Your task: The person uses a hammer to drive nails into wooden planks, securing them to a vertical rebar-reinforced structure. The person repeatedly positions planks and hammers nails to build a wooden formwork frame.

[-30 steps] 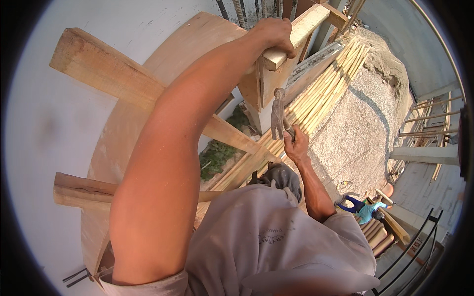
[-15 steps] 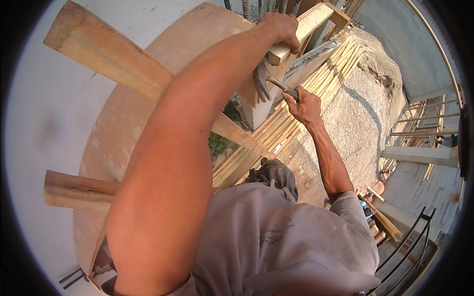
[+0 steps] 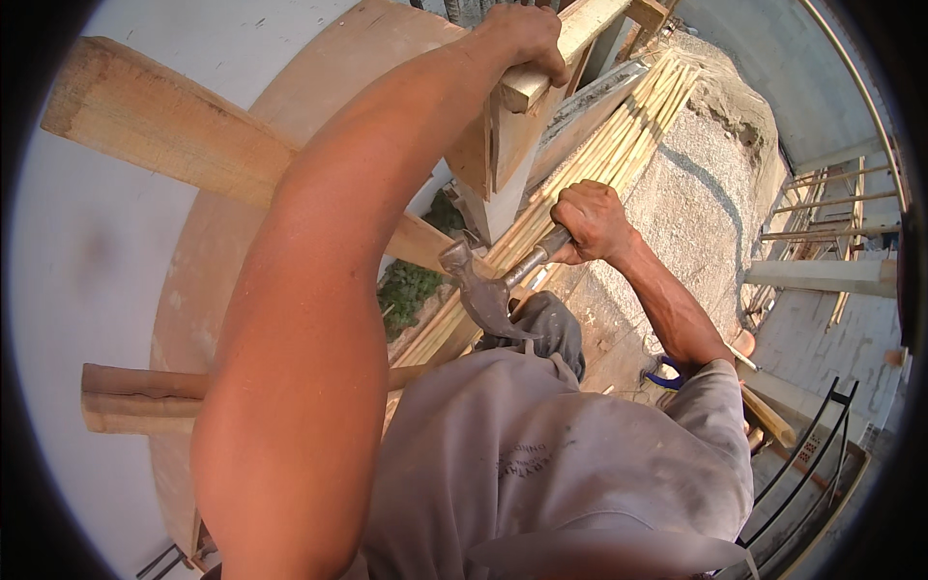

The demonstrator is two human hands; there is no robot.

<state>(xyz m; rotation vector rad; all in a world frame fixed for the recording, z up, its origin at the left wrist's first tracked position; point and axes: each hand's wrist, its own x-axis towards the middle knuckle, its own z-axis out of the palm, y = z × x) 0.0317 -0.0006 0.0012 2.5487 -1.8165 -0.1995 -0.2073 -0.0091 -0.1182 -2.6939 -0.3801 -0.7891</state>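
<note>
My left hand reaches far forward, its fingers closed over the near end of a pale wooden beam. That beam lies along the top of an upright plywood panel. In front of my body, my right hand grips a claw hammer by its dark handle. The steel head hangs in the air, apart from the beam, with its curved claw toward my shirt. My left forearm hides part of the large curved plywood sheet behind it.
Two timber pieces, a wide plank and a lower one, stick out to the left. Long thin wooden poles lie bundled below, beside a gravel heap. Black metal bars stand at the lower right.
The hammer has swung down from beside the beam's end toward my body, and its head now shows fully. My left hand keeps hold of the beam. The view has shifted slightly.
</note>
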